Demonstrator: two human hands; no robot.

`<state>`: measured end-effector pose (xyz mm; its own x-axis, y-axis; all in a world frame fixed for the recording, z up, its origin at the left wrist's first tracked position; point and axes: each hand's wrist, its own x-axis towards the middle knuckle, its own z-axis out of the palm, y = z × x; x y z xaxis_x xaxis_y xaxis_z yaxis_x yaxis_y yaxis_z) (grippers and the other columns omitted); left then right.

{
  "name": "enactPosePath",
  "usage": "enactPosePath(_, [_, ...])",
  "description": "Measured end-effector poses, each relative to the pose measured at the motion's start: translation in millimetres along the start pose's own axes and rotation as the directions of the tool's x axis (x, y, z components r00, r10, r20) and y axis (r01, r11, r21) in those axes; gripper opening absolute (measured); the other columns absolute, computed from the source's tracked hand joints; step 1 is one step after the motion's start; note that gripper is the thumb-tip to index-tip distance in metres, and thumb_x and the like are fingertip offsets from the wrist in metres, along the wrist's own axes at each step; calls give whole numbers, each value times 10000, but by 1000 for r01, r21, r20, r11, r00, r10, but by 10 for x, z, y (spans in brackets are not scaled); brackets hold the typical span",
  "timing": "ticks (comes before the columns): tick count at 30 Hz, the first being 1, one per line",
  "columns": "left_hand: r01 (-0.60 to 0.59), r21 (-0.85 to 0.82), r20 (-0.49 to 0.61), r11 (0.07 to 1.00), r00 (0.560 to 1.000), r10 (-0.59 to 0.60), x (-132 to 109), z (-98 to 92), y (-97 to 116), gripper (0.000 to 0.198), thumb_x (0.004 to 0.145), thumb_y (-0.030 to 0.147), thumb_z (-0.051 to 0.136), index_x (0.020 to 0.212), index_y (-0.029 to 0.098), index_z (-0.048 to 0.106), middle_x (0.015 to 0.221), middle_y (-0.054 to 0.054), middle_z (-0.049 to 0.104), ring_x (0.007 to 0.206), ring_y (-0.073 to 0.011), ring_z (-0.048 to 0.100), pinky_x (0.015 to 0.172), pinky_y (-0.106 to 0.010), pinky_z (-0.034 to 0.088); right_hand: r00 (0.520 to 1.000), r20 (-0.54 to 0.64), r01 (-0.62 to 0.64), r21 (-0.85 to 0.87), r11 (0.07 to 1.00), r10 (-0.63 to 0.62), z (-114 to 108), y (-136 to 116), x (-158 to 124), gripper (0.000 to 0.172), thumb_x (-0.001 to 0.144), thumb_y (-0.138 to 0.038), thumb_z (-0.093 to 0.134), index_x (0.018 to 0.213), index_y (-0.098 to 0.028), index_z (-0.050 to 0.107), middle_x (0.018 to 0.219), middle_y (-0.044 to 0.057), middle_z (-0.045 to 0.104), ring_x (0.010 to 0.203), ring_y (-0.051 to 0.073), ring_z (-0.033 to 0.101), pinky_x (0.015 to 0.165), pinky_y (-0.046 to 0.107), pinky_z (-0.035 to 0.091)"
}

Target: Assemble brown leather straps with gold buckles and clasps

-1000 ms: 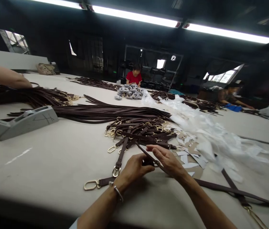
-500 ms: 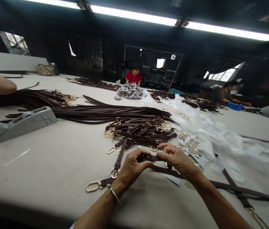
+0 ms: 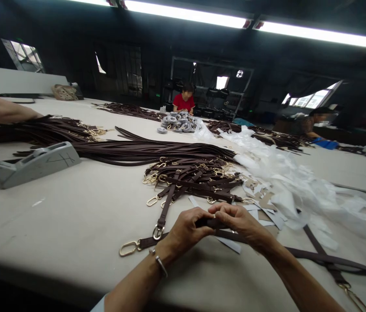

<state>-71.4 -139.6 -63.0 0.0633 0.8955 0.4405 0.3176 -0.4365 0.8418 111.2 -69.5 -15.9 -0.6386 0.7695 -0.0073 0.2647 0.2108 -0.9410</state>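
Observation:
Both hands meet over the near part of the table, pinching a dark brown leather strap (image 3: 213, 222) between them. My left hand (image 3: 191, 226) grips its left part with the thumb underneath. The fingers of my right hand (image 3: 236, 220) press on its other end, close to the left fingertips. Whatever buckle or fitting sits there is hidden by the fingers. Below the hands another long brown strap (image 3: 325, 258) runs to the right. A short strap with a gold oval clasp (image 3: 129, 248) pokes out left of my left wrist, beside a strap with a buckle (image 3: 158, 232).
Beyond my hands lies a pile of short straps with gold hardware (image 3: 199, 177), with long straps (image 3: 157, 151) behind. A grey tape dispenser (image 3: 36, 164) stands left. Crumpled clear plastic (image 3: 286, 182) and paper scraps lie right. A co-worker's arm (image 3: 4, 108) reaches in at left; other people sit farther back.
My hands have drawn closer together, and the right fingers now cover the strap's end and metal part seen before. The co-worker's arm at left has reached farther over the straps.

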Motion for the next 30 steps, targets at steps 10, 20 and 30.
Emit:
enactPosePath(10, [32, 75, 41, 997, 999, -35, -90, 49, 27, 279, 732, 169, 799, 949, 169, 624, 919, -39, 695, 839, -187, 636, 755, -260, 467, 988, 46, 156, -210, 965, -149, 74, -89, -49, 338, 892, -403, 608, 622, -202, 586, 877, 33, 655, 793, 207, 594, 710, 296, 438])
enactPosePath(20, [59, 66, -15, 996, 998, -58, -34, 33, 45, 271, 716, 175, 813, 937, 178, 656, 885, -12, 694, 806, -166, 622, 730, -241, 444, 970, 17, 234, -338, 911, -243, 28, 17, -78, 341, 976, -380, 490, 686, -201, 507, 850, 24, 573, 797, 185, 540, 741, 306, 402])
enactPosePath(30, [38, -54, -26, 998, 999, -39, -35, 68, 5, 218, 701, 146, 806, 898, 158, 713, 848, -32, 711, 780, -169, 633, 737, -242, 457, 953, -55, 253, -395, 883, -298, 281, 140, -76, 380, 1019, -402, 294, 756, -204, 484, 816, 32, 480, 791, 207, 491, 730, 342, 400])
